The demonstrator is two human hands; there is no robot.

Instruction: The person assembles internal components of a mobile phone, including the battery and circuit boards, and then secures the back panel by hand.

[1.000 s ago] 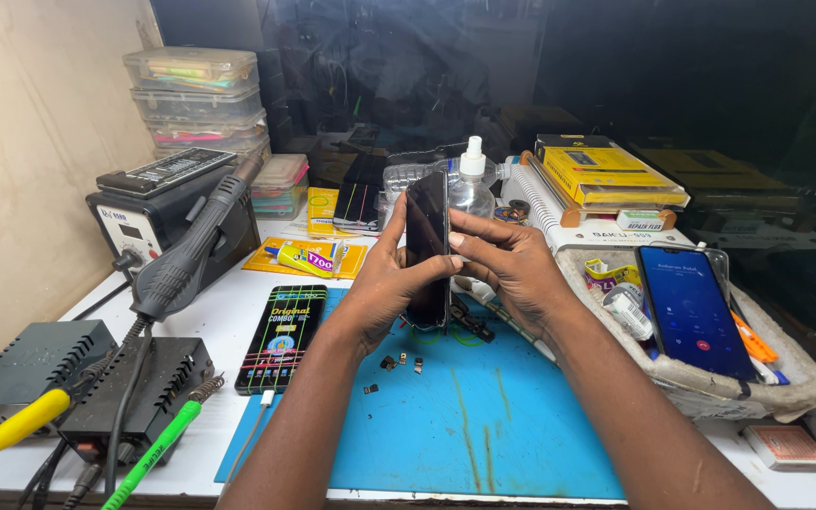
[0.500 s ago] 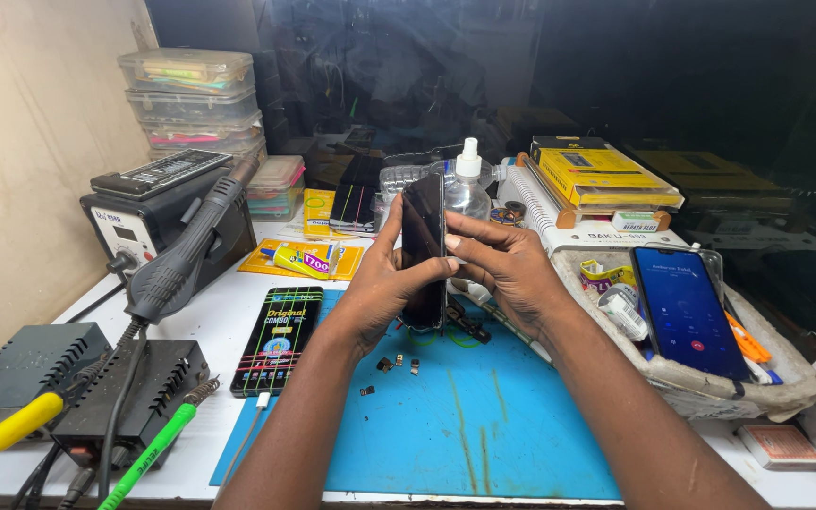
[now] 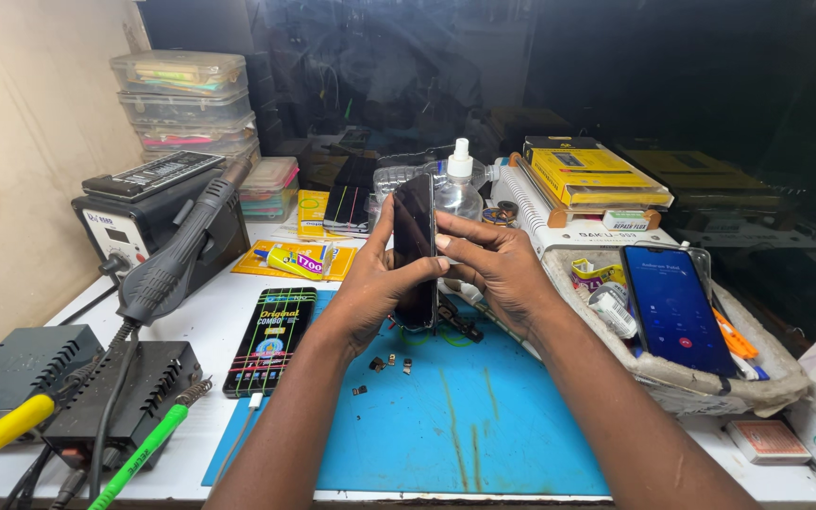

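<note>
Since the earlier frames almost nothing has shifted: both hands remain raised over the mat with the dark smartphone (image 3: 415,247) upright between them, tilted only slightly differently. The left hand (image 3: 377,285) wraps the phone's lower half from the side, fingers closed on its edge. The right hand (image 3: 493,267) is closed on the opposite edge, its fingertips (image 3: 446,243) pressing the glossy front near mid-height. The phone stands on its short end just above the blue silicone work mat (image 3: 484,425), apparently so that both long edges can be squeezed at once.

Small metal screws (image 3: 391,360) lie loose on the mat below the hands, near a dark tool or part (image 3: 460,321) that I cannot identify. To the left a glossy black screen package (image 3: 271,340) lies flat, half on the mat. A hot-air handle (image 3: 181,250) leans on its boxy station (image 3: 129,227), with a green-handled soldering iron (image 3: 148,451) nearer the table edge. Behind the phone stands a clear plastic dispenser bottle (image 3: 455,189). On the right, a lit blue-screened phone (image 3: 677,307) rests across a frayed, cloth-lined tray (image 3: 710,387).
</note>
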